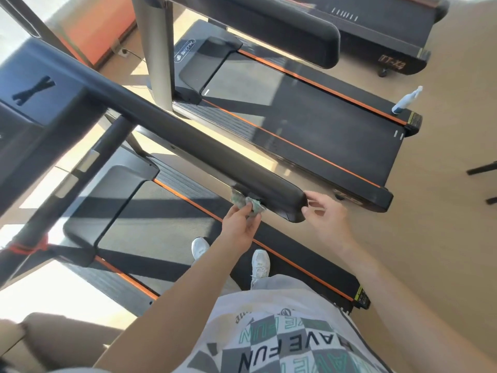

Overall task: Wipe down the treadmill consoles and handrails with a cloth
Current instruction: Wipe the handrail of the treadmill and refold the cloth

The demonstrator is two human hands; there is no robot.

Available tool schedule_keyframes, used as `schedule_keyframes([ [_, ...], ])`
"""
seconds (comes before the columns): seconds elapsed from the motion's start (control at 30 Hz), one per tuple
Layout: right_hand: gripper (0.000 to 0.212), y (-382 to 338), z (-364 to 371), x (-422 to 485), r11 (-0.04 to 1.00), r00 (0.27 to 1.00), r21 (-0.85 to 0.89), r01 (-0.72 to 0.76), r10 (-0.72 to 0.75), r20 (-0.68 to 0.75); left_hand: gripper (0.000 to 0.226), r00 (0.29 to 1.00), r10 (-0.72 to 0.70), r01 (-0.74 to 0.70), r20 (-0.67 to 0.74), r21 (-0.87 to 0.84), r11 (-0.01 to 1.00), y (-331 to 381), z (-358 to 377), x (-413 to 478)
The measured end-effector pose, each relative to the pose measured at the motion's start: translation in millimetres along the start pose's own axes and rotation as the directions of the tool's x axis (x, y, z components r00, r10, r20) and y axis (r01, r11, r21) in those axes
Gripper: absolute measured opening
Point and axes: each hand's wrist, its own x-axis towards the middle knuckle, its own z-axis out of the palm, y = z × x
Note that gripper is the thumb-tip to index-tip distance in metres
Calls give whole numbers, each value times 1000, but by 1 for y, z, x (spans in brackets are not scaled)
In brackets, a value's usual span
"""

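Bunched between the thumb and curled fingers of the left hand (240, 224), the greenish cloth (248, 203) is being pressed up against the underside and inner edge of the black handrail (193, 146), just short of its rounded end. The right hand (326, 216) is holding nothing; its fingers are spread loosely, with the fingertips (306, 210) touching or nearly touching the end cap, apparently steadying it. The person is standing on the belt (166, 227) of the near treadmill, both white shoes showing below the arms. The step in hand looks like the handrail wipe, working at the tail end of this right-side rail. The rail's long axis is running diagonally from the console (40, 98) at upper left down to its free end at lower right, which is pointing back toward the person. Next, I would guess, the cloth needs to be carried around the end cap or drawn back along the rail toward the console, keeping pressure on the curved surface. A spray bottle (403, 102) is standing well apart, on the rear edge of the neighbouring treadmill (295, 109).
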Motion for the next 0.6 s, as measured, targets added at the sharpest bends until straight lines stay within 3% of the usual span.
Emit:
schedule_keyframes([
  [0.17,32,-21,0,5,997,998,-42,66,-65,15,31,997,40,-46,-66,-84,995,19,9,16],
  [0.27,32,-29,4,11,993,994,-53,110,-109,28,33,999,-7,4,-40,-62,998,16,11,21],
  [0.43,28,-29,6,19,984,988,-102,143,-137,65,43,968,-199,197,153,28,980,-9,2,16],
  [0.6,25,-28,2,22,986,985,-62,153,-147,92,76,872,-341,367,351,-10,930,-33,-5,6],
])
